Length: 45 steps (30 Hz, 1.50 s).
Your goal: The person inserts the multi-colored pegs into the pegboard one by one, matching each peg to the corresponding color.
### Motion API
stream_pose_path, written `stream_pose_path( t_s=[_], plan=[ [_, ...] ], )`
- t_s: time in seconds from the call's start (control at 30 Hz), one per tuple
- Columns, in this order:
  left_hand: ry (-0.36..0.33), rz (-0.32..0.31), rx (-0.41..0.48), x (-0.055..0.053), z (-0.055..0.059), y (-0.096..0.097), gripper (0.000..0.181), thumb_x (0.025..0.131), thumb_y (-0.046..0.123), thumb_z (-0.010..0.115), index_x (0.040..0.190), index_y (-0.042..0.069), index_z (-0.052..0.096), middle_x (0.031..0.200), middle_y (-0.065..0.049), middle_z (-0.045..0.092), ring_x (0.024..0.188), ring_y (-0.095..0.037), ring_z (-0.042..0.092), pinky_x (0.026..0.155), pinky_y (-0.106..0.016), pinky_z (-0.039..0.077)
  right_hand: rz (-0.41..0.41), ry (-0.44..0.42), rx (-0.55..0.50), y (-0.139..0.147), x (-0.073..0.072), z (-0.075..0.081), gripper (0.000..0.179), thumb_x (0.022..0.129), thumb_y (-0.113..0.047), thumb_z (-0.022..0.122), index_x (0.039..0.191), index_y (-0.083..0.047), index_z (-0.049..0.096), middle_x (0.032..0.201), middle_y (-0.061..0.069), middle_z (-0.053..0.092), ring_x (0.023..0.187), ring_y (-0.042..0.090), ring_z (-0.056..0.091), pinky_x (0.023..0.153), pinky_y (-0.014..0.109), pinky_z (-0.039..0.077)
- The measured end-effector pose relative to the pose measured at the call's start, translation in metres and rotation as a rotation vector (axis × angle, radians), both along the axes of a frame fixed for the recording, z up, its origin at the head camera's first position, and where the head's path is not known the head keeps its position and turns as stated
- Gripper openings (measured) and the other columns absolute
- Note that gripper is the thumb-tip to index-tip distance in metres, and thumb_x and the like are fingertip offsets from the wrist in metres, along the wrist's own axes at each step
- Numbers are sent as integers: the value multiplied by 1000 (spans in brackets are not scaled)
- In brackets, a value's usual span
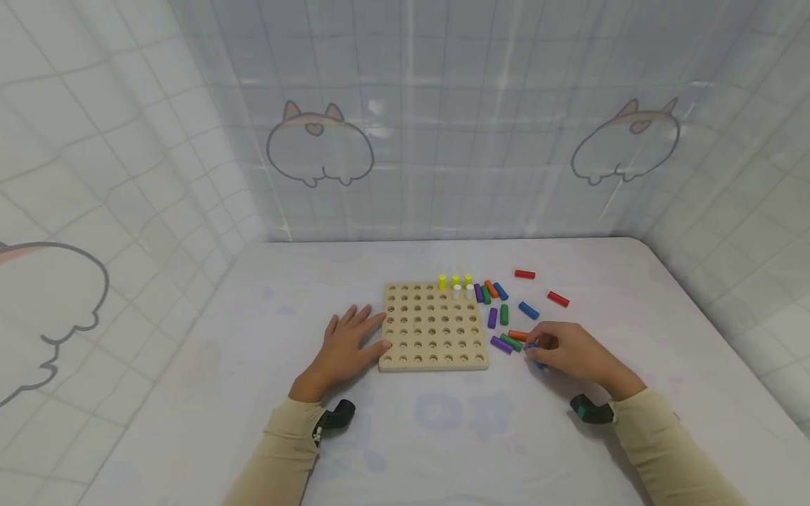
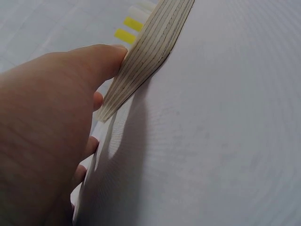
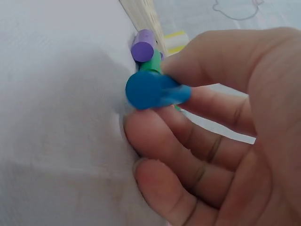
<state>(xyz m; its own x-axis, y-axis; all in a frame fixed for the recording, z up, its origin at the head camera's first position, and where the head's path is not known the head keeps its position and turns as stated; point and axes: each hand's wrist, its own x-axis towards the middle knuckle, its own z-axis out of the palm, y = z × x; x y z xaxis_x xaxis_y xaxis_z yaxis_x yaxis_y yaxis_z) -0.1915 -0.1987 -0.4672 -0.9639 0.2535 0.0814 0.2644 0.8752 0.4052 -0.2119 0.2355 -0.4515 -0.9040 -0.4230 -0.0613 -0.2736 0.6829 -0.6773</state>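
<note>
Although few, upright pegs in wooden pegboard

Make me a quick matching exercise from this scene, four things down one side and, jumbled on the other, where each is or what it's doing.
Column one:
1. Left hand
2. Right hand
3. Yellow pegs
4. Red pegs

Column two:
A. Standing in the back row of the board
B. Pinching a blue peg
C. Lying on the table
D. Touching the board's left edge

Pairs: 1-D, 2-B, 3-A, 4-C.
</note>
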Motion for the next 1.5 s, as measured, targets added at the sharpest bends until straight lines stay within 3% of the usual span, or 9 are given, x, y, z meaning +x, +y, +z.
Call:
stream_pose_path(
  t_s=[0.2, 0.43, 0.63, 0.83, 1.03, 1.23, 1.5],
  plan=[
    [10, 3, 7, 0, -1, 0, 67, 97, 57, 55, 154, 22, 44, 162, -12, 29, 152, -37, 12, 117, -62, 1, -56, -27, -83, -2, -2, 2, 20, 94, -24, 71, 109, -11, 71, 87, 1, 67, 68, 19, 64, 63, 32, 53],
    [13, -10, 13, 2, -1, 0, 68, 97, 58, 55, 153, 21, 45, 162, -12, 30, 151, -38, 13, 117, -64, 2, -152, -49, -154, -9, -8, 3, 31, 96, -33, 68, 118, -12, 69, 108, 2, 68, 91, 21, 62, 75, 33, 54],
    [30, -2, 10, 1, 0, -2, 66, 97, 55, 57, 152, 21, 47, 161, -12, 32, 151, -39, 15, 117, -64, 2, -148, -53, -308, -19, -22, -2, 36, 97, -33, 68, 125, -10, 65, 112, 8, 66, 95, 26, 66, 83, 36, 56],
    [28, -7, 6, 0, -3, -2, 66, 97, 55, 57, 152, 20, 47, 161, -12, 31, 151, -39, 15, 117, -64, 2, -217, -64, -378, -29, -32, 2, 45, 97, -40, 66, 130, -9, 62, 116, 9, 66, 101, 25, 65, 92, 39, 52],
    [31, -9, 7, -1, -5, -2, 67, 97, 57, 55, 152, 20, 46, 161, -13, 31, 151, -39, 14, 116, -64, 2, -205, -152, -563, -44, -43, 9, 48, 99, -32, 66, 134, -1, 56, 119, 20, 64, 96, 30, 72, 86, 38, 58],
    [11, -6, 17, 1, -4, -5, 67, 97, 56, 56, 153, 20, 46, 162, -13, 30, 151, -39, 12, 116, -65, 0, -209, -215, -598, -59, -49, 9, 47, 98, -32, 66, 135, -3, 57, 124, 18, 64, 99, 29, 71, 86, 40, 58],
    [7, -37, 40, -1, -2, -5, 66, 96, 55, 57, 152, 21, 47, 161, -14, 30, 151, -40, 12, 116, -65, -1, -238, -233, -628, -67, -55, 2, 44, 98, -31, 68, 134, -9, 60, 123, 15, 65, 100, 29, 71, 84, 37, 58]
  ],
)
